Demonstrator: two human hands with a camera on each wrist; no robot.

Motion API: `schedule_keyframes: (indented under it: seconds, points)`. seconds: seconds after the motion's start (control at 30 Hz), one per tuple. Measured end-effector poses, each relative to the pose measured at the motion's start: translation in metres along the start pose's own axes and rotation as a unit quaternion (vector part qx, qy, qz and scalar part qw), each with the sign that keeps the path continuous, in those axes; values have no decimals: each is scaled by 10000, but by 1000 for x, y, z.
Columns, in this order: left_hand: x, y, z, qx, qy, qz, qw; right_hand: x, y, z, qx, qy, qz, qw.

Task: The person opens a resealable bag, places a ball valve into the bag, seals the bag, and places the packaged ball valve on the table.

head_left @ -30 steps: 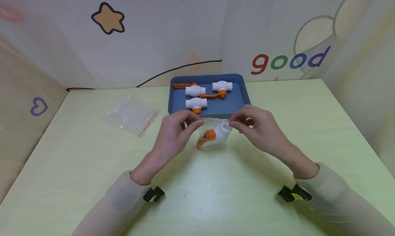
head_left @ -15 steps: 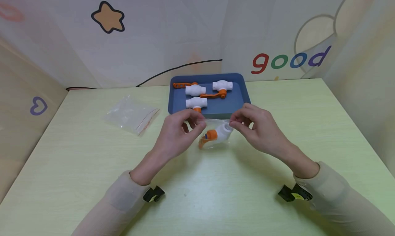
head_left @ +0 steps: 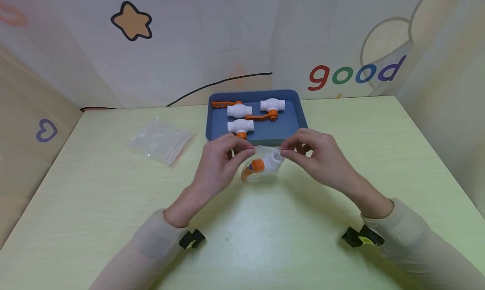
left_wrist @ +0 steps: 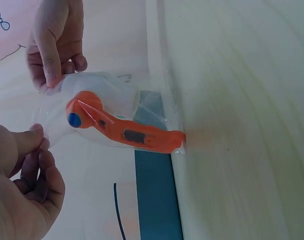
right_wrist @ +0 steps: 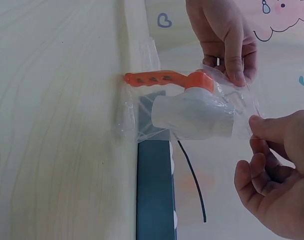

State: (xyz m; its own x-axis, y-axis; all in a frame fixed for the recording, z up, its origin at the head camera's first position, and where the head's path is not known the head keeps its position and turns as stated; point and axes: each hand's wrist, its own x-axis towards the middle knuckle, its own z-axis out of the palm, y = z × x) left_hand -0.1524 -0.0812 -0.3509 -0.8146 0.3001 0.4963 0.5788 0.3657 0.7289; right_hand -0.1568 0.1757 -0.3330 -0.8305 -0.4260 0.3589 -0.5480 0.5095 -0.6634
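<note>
A ball valve with a white body (right_wrist: 191,117) and an orange lever handle (left_wrist: 142,137) is inside a clear plastic zip bag (right_wrist: 134,115). My left hand (head_left: 221,161) pinches the bag's top edge near its left corner between thumb and fingers. At the other corner, my right hand (head_left: 320,157) pinches the same edge. The bag hangs upright between both hands, its bottom touching or just above the table. In the right wrist view, the lever points down toward the table.
Behind the hands a blue tray (head_left: 291,132) holds several white ball valves (head_left: 273,105) with orange handles. A flat clear zip bag (head_left: 161,140) lies on the table (head_left: 242,248) to the left. A printed curtain (head_left: 212,33) stands behind the table.
My left fingertips have shifted a little to the right along the bag's top edge, closer to my right hand. The right hand stays nearly still, and the bagged valve sways slightly.
</note>
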Motion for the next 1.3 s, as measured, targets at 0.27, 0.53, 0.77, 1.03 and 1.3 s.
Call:
schedule_keyframes:
  seconds: [0.27, 0.53, 0.77, 1.03, 1.3]
  points:
    - [1, 2, 1, 18, 1, 10, 10000, 1, 3, -1, 92, -35, 67, 9999]
    - [0, 1, 0, 117, -24, 10, 9999, 2, 6, 0, 2, -103, 380, 9992]
    - [-1, 1, 1, 97, -35, 43, 9999, 1, 8, 3, 0, -150, 504, 9986]
    - [0, 0, 2, 161, 1, 23, 9999, 1, 7, 5, 21, -230, 479, 9986]
    - [1, 2, 2, 193, -25, -98, 9998, 0, 4, 3, 177, -335, 344, 9987]
